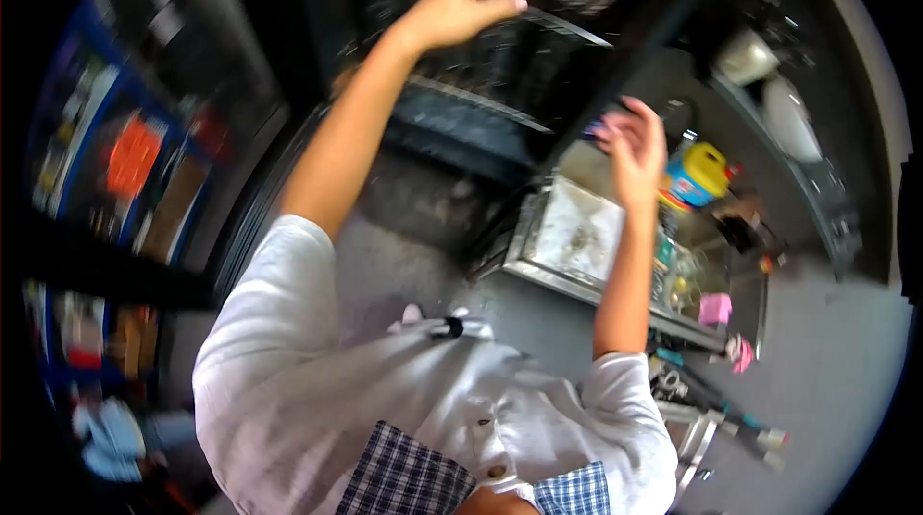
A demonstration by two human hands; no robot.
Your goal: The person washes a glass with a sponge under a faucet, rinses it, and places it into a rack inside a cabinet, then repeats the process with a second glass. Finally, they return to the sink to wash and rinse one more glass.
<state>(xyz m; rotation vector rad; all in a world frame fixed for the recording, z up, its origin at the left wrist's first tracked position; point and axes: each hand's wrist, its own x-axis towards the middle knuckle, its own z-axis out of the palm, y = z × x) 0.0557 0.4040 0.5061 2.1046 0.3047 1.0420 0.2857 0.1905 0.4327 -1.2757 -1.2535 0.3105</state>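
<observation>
My left hand (471, 3) reaches up in front of a dark rack (461, 116) with thin metal edges. Its fingers are curled, with a gap between them and the thumb, and I see nothing held in it. My right hand (636, 145) is raised beside the rack's right post, above a metal sink unit (577, 226). Its fingers are bent and apart, and no object shows in them. Close to its right is a yellow jug with a blue label (699, 175). Motion smears the rack's contents.
White dishes (790, 119) sit on a wall shelf (769, 145) at the right. A pink sponge-like block (714, 308) lies by the sink's edge. Blue-framed shelves (115, 121) with an orange item (135, 154) stand at the left. Part of a person in light blue (113, 438) shows lower left.
</observation>
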